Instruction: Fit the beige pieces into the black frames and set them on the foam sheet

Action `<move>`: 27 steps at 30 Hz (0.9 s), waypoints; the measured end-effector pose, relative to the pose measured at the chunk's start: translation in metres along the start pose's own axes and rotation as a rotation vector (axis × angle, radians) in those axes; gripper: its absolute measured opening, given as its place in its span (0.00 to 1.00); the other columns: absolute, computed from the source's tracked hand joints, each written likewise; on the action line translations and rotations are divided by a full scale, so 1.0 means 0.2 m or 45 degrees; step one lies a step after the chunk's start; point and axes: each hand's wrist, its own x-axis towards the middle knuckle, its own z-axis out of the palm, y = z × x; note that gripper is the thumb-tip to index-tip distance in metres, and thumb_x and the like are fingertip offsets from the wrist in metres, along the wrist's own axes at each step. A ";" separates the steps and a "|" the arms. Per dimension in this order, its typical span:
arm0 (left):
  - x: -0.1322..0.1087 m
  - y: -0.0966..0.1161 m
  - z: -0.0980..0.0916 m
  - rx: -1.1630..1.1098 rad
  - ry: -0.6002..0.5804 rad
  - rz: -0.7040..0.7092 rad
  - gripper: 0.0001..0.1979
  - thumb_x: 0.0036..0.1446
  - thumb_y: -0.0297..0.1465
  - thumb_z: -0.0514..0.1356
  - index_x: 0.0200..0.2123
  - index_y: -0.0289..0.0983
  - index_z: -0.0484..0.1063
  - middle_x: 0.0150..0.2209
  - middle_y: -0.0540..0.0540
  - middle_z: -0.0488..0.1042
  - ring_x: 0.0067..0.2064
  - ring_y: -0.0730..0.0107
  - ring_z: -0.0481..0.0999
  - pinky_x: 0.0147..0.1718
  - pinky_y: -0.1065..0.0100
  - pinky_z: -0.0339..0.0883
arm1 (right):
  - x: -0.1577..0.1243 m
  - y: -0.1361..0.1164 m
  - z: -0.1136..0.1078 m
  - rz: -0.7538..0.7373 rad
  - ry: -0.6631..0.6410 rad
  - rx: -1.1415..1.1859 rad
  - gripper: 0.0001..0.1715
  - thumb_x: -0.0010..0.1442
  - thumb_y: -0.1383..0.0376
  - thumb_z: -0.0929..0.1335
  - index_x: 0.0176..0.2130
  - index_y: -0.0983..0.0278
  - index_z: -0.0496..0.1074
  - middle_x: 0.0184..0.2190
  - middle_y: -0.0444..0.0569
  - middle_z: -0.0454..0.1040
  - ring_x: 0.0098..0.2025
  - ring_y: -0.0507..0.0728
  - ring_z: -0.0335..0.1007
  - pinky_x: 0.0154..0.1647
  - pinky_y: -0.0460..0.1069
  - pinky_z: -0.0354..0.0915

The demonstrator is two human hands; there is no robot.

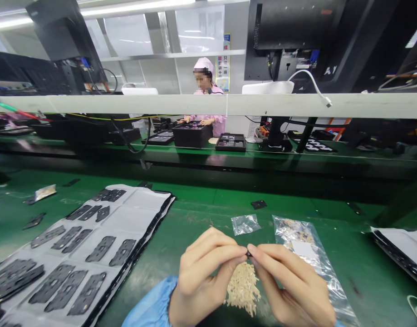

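Observation:
My left hand (208,272) and my right hand (290,284) meet at the fingertips, pinching a small black part (248,255) between them. Most of that part is covered by the fingers. Below the fingertips a pile of small cream-coloured pieces (242,288) lies on the green table (201,206). Behind my right hand is a clear plastic bag (317,254) with small pieces inside. A small clear bag (245,224) lies just beyond the fingertips.
At left, a white-covered tray (140,204) holds several flat black parts (60,284). One black part (258,204) lies farther back. Another tray (405,250) stands at right. Across the bench a person (208,86) in pink handles a black box (192,135).

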 end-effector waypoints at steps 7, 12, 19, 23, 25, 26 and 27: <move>-0.02 -0.03 0.02 -0.081 0.079 -0.167 0.13 0.52 0.18 0.60 0.40 0.37 0.75 0.31 0.45 0.74 0.32 0.70 0.72 0.29 0.69 0.68 | 0.03 -0.02 0.03 0.451 -0.064 0.322 0.18 0.57 0.75 0.66 0.47 0.61 0.72 0.27 0.46 0.72 0.23 0.52 0.69 0.20 0.46 0.68; -0.01 -0.02 0.01 -0.019 0.092 -0.077 0.19 0.51 0.16 0.60 0.43 0.40 0.75 0.32 0.47 0.75 0.32 0.71 0.73 0.29 0.70 0.69 | 0.02 -0.02 0.03 0.479 -0.042 0.523 0.19 0.58 0.76 0.65 0.48 0.60 0.71 0.23 0.43 0.71 0.19 0.50 0.68 0.17 0.45 0.69; -0.01 -0.03 -0.02 0.257 0.041 0.262 0.19 0.48 0.15 0.62 0.44 0.36 0.74 0.35 0.46 0.77 0.36 0.68 0.75 0.31 0.69 0.72 | 0.02 -0.05 0.04 0.467 0.018 0.595 0.21 0.57 0.78 0.65 0.47 0.60 0.71 0.22 0.42 0.73 0.17 0.51 0.70 0.19 0.45 0.73; -0.01 -0.05 -0.03 0.352 -0.009 0.387 0.20 0.47 0.14 0.62 0.44 0.32 0.74 0.36 0.44 0.78 0.36 0.68 0.76 0.34 0.70 0.72 | 0.01 -0.06 0.06 0.479 0.051 0.615 0.21 0.57 0.78 0.65 0.47 0.60 0.71 0.24 0.43 0.73 0.17 0.51 0.70 0.20 0.45 0.73; 0.00 -0.05 -0.02 0.262 0.008 0.328 0.20 0.47 0.14 0.61 0.44 0.34 0.73 0.35 0.45 0.78 0.34 0.69 0.75 0.31 0.70 0.71 | 0.01 -0.05 0.05 0.473 0.048 0.596 0.21 0.58 0.78 0.65 0.47 0.60 0.71 0.24 0.43 0.72 0.17 0.50 0.70 0.19 0.45 0.71; 0.01 -0.06 -0.02 0.172 0.012 0.250 0.19 0.48 0.15 0.61 0.43 0.35 0.74 0.34 0.46 0.77 0.33 0.70 0.74 0.29 0.70 0.70 | 0.02 -0.05 0.05 0.459 0.038 0.572 0.21 0.58 0.78 0.65 0.48 0.60 0.71 0.24 0.44 0.72 0.18 0.51 0.70 0.19 0.45 0.70; 0.02 -0.06 -0.02 0.059 0.005 0.146 0.17 0.49 0.16 0.61 0.41 0.36 0.74 0.32 0.47 0.76 0.32 0.71 0.74 0.28 0.70 0.69 | 0.02 -0.05 0.05 0.438 0.021 0.535 0.21 0.58 0.78 0.65 0.48 0.61 0.70 0.24 0.44 0.72 0.19 0.51 0.69 0.19 0.46 0.70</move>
